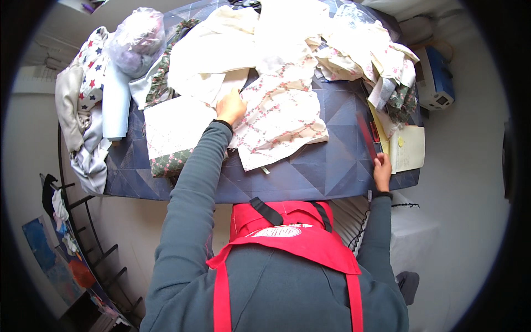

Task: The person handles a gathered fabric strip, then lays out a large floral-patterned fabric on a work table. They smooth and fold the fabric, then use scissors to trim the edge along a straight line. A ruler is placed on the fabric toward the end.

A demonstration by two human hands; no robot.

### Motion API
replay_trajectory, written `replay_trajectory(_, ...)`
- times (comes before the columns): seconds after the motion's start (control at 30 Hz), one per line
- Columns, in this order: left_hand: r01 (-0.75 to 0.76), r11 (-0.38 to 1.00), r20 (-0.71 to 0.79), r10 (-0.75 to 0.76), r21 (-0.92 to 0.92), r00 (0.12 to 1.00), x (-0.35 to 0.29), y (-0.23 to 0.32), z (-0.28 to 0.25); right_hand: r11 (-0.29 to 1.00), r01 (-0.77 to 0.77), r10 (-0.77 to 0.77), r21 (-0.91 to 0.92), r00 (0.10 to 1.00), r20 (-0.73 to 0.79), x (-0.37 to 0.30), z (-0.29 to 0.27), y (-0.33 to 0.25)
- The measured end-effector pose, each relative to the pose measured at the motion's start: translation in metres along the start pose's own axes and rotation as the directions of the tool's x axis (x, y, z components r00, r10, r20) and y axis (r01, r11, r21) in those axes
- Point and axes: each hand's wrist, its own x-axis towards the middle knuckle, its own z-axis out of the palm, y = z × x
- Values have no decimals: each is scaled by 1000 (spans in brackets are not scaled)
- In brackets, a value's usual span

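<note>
My left hand [231,107] reaches across the table to where a cream cloth [213,52] meets a white fabric piece with pink flowers [285,113]. Its fingers look curled in, and what they grip, if anything, is hidden. At the right edge, my right hand [382,172] is closed on the lower end of a thin red strip [366,135], see-through and blurred, perhaps a ruler. Beside that hand lies an open notebook [409,148] with pale yellow pages. Left of my left forearm lies a folded white fabric [176,126] with a dark green floral border [172,164].
Crumpled floral fabrics [354,52] lie at the back right, near a blue and white box [437,77]. At the far left are a light blue roll [115,102], a filled plastic bag [138,41] and star-print cloth [93,66]. A dark blue patterned cover [343,171] lies over the table.
</note>
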Motion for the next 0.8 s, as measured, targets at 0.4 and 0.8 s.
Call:
replay_trajectory(0.4, 10, -11, 2, 606, -1000, 795, -2, 98, -187, 854, -286, 112, 434, 917, 384, 28, 149, -179)
replay_trajectory(0.8, -531, 24, -529, 62, -847, 847, -37, 77, -285, 388, 562, -197, 730, 825, -530, 55, -137, -270)
